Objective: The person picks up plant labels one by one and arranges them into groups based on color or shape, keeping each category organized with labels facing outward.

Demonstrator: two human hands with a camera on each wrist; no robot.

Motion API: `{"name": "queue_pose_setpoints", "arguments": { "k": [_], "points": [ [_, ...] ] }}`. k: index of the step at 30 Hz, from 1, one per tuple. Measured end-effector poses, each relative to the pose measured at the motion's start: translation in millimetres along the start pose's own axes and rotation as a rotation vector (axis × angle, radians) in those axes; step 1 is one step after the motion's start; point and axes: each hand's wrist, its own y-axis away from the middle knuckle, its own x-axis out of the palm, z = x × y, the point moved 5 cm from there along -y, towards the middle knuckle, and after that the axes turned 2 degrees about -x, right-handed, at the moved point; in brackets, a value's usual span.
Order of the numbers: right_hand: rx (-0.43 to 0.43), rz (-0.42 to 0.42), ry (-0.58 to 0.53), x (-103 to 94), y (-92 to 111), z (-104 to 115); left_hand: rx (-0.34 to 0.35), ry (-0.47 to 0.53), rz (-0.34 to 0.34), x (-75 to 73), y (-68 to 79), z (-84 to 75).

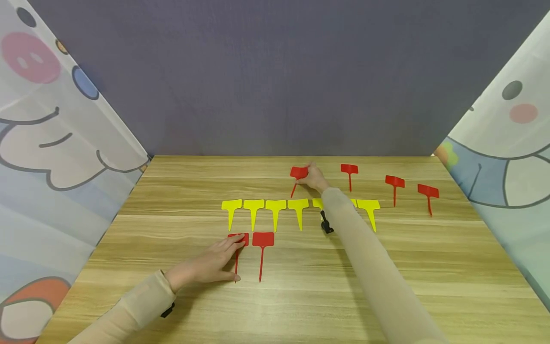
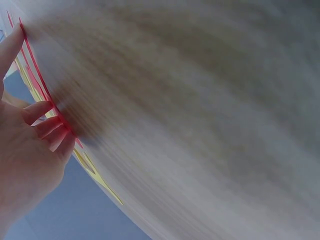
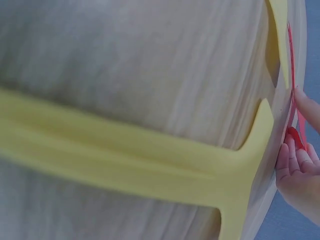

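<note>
In the head view my left hand (image 1: 210, 262) rests on a red T-shaped plant label (image 1: 246, 240), with fingertips on its plate and the thumb at the stake's tip. Right beside it lies a second red plant label (image 1: 263, 239). At the back of the table my right hand (image 1: 314, 178) pinches another red plant label (image 1: 298, 172) by the right side of its plate, its stake slanting down to the left. Between the hands runs a row of several yellow plant labels (image 1: 298, 205), partly hidden by the right sleeve. The right wrist view shows the fingers and thumb around the red label (image 3: 302, 131).
Further red labels lie at the back right: one red label (image 1: 349, 169) near the right hand, another red label (image 1: 395, 181) and an outer red label (image 1: 428, 190). A grey panel (image 1: 292, 81) stands behind the wooden table (image 1: 322, 306). Printed curtains (image 1: 490, 143) flank both sides.
</note>
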Motion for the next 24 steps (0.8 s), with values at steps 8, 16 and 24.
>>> {"name": "queue_pose_setpoints", "arguments": {
  "k": [8, 16, 24],
  "points": [
    [-0.157, -0.034, -0.014, 24.3, -105.0, -101.4, 0.002, 0.005, -0.004, 0.5, 0.1, 1.2],
    [-0.032, 0.033, 0.066, 10.5, -18.6, -5.4, 0.009, 0.003, -0.014, 0.7, 0.2, 1.2],
    [0.018, -0.007, 0.337, 7.5, 24.9, 41.5, -0.003, -0.001, 0.0, 1.1, -0.5, 1.0]
  ]
}}
